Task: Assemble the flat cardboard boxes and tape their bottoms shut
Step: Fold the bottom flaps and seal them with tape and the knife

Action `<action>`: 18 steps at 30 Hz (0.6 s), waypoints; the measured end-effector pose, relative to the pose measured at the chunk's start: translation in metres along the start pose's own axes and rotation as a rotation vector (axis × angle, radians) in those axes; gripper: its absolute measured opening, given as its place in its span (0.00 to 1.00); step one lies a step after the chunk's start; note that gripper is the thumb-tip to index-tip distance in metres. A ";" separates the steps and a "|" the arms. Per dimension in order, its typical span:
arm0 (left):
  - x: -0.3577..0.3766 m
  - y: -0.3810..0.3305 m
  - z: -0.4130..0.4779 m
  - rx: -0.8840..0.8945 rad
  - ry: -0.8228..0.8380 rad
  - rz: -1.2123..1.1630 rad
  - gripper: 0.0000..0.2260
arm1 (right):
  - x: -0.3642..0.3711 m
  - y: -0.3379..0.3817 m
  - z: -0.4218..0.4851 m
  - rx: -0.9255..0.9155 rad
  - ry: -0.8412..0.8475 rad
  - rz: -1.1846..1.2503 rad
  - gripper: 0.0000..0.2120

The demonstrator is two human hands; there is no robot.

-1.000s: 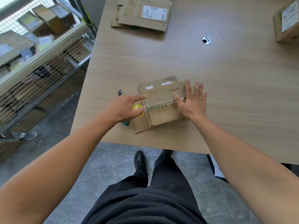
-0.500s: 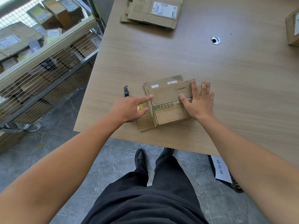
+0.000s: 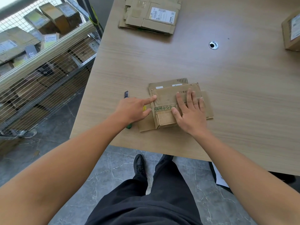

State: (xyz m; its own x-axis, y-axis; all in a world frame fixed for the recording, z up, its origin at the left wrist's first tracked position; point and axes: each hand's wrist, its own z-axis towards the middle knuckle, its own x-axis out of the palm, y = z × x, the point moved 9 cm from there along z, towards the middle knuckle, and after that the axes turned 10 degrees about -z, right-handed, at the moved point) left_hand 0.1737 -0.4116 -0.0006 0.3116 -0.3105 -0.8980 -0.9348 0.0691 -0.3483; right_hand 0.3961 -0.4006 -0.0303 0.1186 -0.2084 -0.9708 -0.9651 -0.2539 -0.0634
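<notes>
Pinning a likely light, stiff cardboard box (image 3: 164, 98) mid-frame: right hand (image 3: 190, 114) flat-open, left hand (image 3: 131, 109) grip unclear; lift by its edges.

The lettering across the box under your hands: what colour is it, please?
Green lettering on the brown box, seen best in the head view.

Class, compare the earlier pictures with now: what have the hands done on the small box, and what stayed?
The right hand slid left across the cardboard box top, from its right edge toward the middle, uncovering the right flap. It stays flat, pressing. The left hand keeps its forefinger on the box's left edge. The box lies where it was on the table; nothing taken or released.
</notes>
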 end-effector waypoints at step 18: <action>-0.026 -0.013 0.120 0.163 0.043 -0.032 0.24 | -0.019 -0.103 0.067 0.243 -0.062 0.563 0.55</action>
State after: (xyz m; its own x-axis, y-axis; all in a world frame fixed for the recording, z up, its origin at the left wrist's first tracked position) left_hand 0.1983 -0.2907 -0.0046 0.3296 -0.3546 -0.8750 -0.8837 0.2103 -0.4181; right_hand 0.4781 -0.3074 -0.0202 -0.4313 -0.1904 -0.8819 -0.9021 0.1033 0.4189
